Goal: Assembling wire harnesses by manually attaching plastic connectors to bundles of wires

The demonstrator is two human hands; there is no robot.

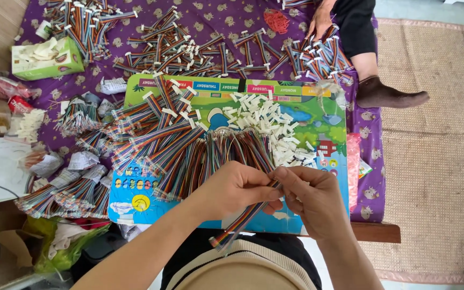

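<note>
Already, finished cables (162, 51) crowd the frame's top; both hands, left hand (240, 188) and right hand (310, 196), pinch one rainbow ribbon cable (243, 220) at lower centre, while loose white connectors (267, 121) remain.

Home used for piecework: low table (374, 231) under purple printed cloth (232, 13), woven floor mat (436, 161), tissue box (46, 58), heaps of rainbow ribbon cables (173, 145).

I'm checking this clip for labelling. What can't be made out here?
Head view:
- Upper end of the rainbow ribbon cable: hidden between the left hand and right hand.
- Another person's hand: cut off by the top edge.
- Small white plastic connectors: too small for detail.
</note>
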